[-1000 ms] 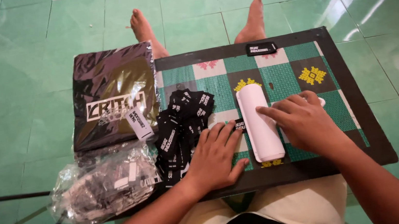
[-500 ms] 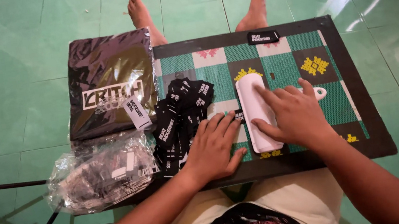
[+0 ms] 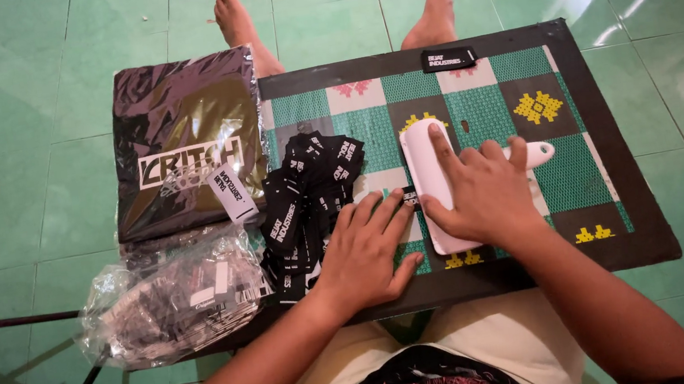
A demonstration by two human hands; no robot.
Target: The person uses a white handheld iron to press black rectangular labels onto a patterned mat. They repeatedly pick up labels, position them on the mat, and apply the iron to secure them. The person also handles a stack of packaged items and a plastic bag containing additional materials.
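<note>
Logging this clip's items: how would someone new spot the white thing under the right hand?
Find the dark-framed patterned board across the person's lap. The right hand presses a white device flat on it. It is the only smooth white oblong there, beside the pile of black labels.

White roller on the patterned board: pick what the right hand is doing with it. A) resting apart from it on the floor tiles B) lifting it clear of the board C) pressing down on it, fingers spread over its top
C: the right hand lies flat on the white roller, index finger stretched along its top, and the roller rests on the patterned board.
</note>
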